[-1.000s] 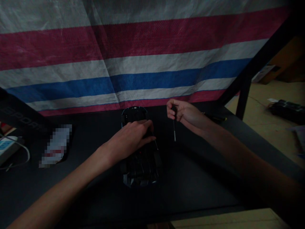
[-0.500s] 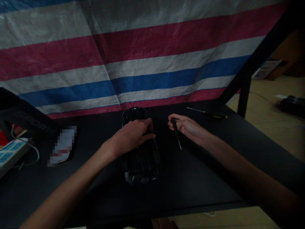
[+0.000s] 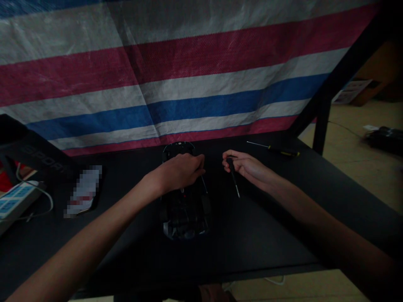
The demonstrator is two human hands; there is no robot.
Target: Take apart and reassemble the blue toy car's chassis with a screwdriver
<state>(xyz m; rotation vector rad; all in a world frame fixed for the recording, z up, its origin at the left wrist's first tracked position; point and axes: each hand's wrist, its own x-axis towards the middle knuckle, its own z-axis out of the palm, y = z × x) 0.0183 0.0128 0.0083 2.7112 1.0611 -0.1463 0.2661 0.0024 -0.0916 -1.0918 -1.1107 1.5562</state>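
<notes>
A dark toy car (image 3: 185, 214), apparently lying with its underside up, sits on the black table. My left hand (image 3: 182, 170) is over the car's middle, hiding that part. Its thumb and fingers are pinched together near the car's right side, and what is between them, if anything, is too small or hidden to tell. To the right of the car, my right hand (image 3: 244, 165) holds a small dark screwdriver (image 3: 234, 178) in curled fingers, its metal tip pointing down toward the table.
Another screwdriver (image 3: 277, 149), with a black and yellow handle, lies at the table's back right. On the left are a blurred-out phone-like object (image 3: 84, 191), a power strip (image 3: 19, 199) with a cable, and a dark tube-like piece (image 3: 44, 157). A striped tarp (image 3: 189, 84) hangs behind.
My left hand has shifted slightly up and away over the car, and its thumb and fingers have drawn together. My right hand and the screwdriver have barely moved.
</notes>
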